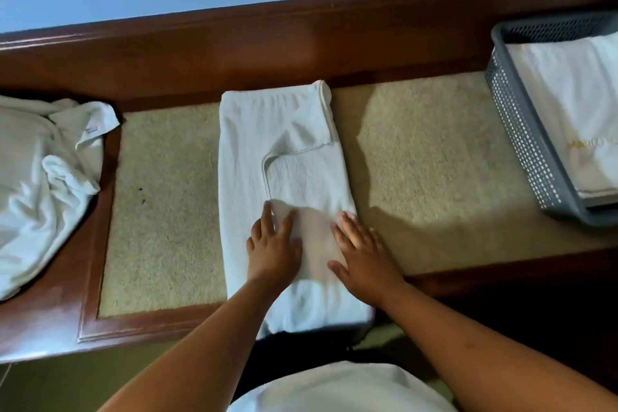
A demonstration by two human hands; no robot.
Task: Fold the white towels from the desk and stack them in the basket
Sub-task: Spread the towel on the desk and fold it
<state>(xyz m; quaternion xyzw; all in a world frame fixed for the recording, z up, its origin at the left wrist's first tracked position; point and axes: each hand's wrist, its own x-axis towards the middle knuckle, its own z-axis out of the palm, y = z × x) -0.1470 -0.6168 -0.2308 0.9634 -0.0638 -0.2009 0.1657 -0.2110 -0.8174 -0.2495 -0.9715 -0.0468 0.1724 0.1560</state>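
Note:
A white towel (284, 157), folded into a long strip, lies across the middle of the desk (160, 211), its near end hanging over the front edge. My left hand (274, 247) lies flat on the strip's near part with fingers spread. My right hand (361, 251) presses flat beside it, close to the strip's right edge. A heap of crumpled white towels (43, 177) sits at the desk's left end. At the right end stands a grey perforated basket (521, 130) holding folded white towels (575, 104).
The desk has a beige inset top with a dark wooden frame and a raised wooden back rail (301, 43) against a pale blue wall. Bare beige surface lies on both sides of the strip. My white shirt fills the bottom of the view.

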